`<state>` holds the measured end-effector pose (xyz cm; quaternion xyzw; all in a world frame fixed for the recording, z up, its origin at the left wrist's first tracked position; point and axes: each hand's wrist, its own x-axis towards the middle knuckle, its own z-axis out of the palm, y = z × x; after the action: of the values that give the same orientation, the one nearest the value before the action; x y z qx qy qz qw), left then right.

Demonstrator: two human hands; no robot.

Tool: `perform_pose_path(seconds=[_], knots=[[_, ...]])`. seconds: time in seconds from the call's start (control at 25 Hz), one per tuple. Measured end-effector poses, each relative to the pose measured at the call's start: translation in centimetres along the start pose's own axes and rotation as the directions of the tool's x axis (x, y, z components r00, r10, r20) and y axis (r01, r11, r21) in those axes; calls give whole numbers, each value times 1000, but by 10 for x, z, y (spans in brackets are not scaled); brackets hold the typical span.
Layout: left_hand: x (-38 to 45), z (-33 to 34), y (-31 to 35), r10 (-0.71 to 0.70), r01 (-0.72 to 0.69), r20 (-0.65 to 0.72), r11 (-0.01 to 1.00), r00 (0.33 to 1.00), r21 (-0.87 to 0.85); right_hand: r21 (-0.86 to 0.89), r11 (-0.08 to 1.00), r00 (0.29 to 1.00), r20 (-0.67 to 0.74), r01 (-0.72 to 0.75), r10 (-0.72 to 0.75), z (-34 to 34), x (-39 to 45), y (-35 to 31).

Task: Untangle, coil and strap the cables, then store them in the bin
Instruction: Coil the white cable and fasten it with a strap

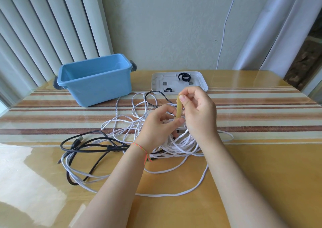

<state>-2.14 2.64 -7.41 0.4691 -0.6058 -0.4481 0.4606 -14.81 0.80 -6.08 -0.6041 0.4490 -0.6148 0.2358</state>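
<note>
A tangle of white cable (pixel 174 146) lies in loops across the middle of the table, mixed with a black USB cable (pixel 83 146) at the left. Above the tangle, a yellowish rubber band (pixel 179 108) is stretched upright between my hands. My right hand (pixel 198 111) pinches its top end between thumb and forefinger. My left hand (pixel 160 125) grips its lower end, with white cable strands under the fingers. The blue bin (pixel 97 79) stands open at the back left, with nothing visible inside.
A white lid (pixel 200 81) lies upside down behind my hands, holding two black straps (pixel 184 76) and small clips. A thin white cord (pixel 224 27) hangs down the wall. The table's front edge is near me, and curtains flank both sides.
</note>
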Motion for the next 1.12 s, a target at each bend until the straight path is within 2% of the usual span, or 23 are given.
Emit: perform_pose_path(seconds=[0.08, 0.16, 0.24, 0.36, 0.48, 0.68, 0.84, 0.96, 1.12], knots=[[-1, 0, 1, -5, 4, -11, 1000, 1000, -12, -4, 999, 999, 8, -52, 52, -4, 3, -1], [-1, -1, 2, -39, 37, -57, 999, 998, -37, 73, 986, 987, 75, -150, 144, -9, 6, -3], [-1, -5, 2, -51, 44, -91, 997, 995, -70, 136, 945, 940, 214, -299, 266, -12, 6, -5], [0, -11, 3, -25, 20, -103, 999, 994, -44, 17, 903, 847, 355, -430, 397, -12, 3, -1], [0, -10, 3, -47, 47, -111, 999, 993, -6, -106, 919, 845, 364, -380, 391, -16, 1, 0], [-2, -6, 6, -150, 147, -64, 988, 987, -53, 66, 967, 925, 314, -244, 212, -12, 1, 0], [-6, -4, 14, -217, 212, -22, 968, 976, -131, 111, 974, 955, 245, -196, 164, -12, 1, -2], [-3, -1, 10, -211, 203, -102, 976, 972, -81, 101, 977, 965, 205, -188, 164, -12, 0, -3], [1, 0, 1, -232, 238, -221, 971, 947, 1, 76, 985, 965, 222, -158, 138, -9, -4, -7]])
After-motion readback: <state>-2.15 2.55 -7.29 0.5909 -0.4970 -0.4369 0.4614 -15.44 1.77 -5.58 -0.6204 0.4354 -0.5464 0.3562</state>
